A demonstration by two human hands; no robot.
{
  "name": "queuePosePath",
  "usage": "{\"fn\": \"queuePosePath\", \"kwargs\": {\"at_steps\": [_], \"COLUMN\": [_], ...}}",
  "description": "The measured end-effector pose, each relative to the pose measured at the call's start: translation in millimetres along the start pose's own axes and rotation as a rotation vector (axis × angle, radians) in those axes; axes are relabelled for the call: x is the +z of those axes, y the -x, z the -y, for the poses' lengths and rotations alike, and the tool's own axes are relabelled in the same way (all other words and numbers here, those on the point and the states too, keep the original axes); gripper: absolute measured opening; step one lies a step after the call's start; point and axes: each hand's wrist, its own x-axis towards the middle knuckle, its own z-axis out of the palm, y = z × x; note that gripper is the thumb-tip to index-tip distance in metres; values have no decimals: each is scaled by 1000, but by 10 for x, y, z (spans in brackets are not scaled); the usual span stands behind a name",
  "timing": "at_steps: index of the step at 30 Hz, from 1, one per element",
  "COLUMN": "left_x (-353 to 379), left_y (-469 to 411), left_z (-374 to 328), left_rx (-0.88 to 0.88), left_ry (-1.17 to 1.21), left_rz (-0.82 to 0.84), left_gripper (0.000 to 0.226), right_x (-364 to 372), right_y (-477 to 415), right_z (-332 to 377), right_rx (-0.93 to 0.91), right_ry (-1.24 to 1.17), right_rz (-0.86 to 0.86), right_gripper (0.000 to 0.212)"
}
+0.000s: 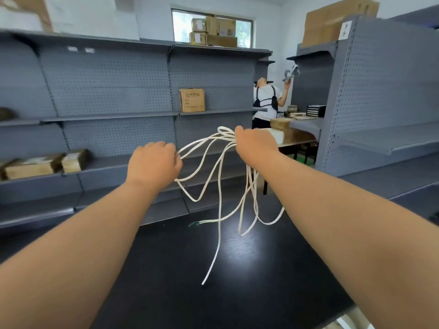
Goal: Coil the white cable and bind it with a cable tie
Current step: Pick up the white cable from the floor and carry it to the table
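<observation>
Strands of one white cable [219, 186] run roughly level between two hands, above the black table [178, 293]. The left hand [154, 165] clenches a few; the right hand [255, 144] grasps the gathered loops, perhaps five, hanging downward, one loose end trailing toward the viewer. Grey pegboard shelving [107, 79] lines the storeroom.

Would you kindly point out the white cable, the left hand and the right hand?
white cable [219, 205]: head view, on the long hanging strand.
left hand [153, 162]: head view, back of the hand.
right hand [255, 143]: head view, back of the hand.
</observation>
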Motion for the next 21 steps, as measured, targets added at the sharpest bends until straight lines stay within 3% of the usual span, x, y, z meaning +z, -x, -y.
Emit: {"fn": "queuePosePath", "kwargs": {"at_steps": [13,21], "left_x": [966,1433], "left_y": [252,640], "left_z": [-315,-667], "left_rx": [-209,-369], "left_ry": [-104,-135], "left_rz": [234,382], "left_gripper": [26,26], "right_x": [1802,2516], "right_y": [149,463], "right_z": [76,5], "right_rx": [-331,-491], "right_ry": [-122,-131], "right_rz": [277,407], "right_gripper": [24,23]}}
